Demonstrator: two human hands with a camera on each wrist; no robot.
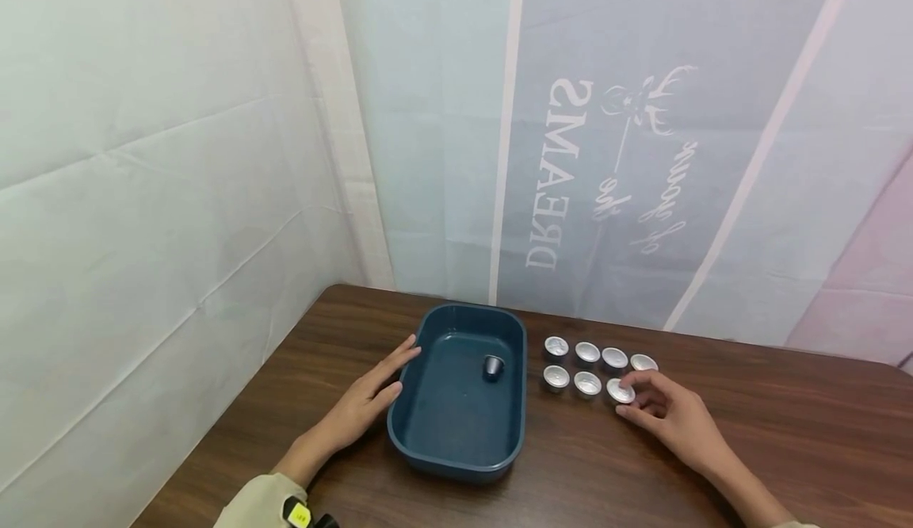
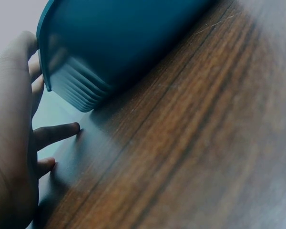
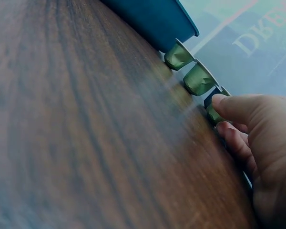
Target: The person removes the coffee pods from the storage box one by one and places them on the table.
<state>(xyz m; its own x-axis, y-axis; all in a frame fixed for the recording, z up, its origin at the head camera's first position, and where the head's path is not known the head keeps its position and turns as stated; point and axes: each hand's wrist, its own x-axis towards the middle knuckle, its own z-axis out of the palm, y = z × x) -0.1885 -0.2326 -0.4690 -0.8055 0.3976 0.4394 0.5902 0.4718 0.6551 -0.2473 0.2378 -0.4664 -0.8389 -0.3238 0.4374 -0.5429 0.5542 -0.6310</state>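
Observation:
My right hand (image 1: 674,417) pinches a coffee capsule (image 1: 619,391) at the right end of the front row, thumb on the near side and fingers over its silver lid. In the right wrist view the thumb partly covers this capsule; beside it sit green-bodied capsules (image 3: 199,78). Several more foil-topped capsules (image 1: 587,384) stand lid up in two rows. My left hand (image 1: 357,405) rests with extended fingers at the left rim of a dark blue plastic bin (image 1: 456,472). Inside the bin lies one dark capsule (image 1: 493,367) on its side.
Everything stands on a dark wood-grain table (image 1: 592,480). A printed fabric curtain (image 1: 442,155) hangs behind its far edge, and a pale fabric wall (image 1: 157,219) runs along the left side.

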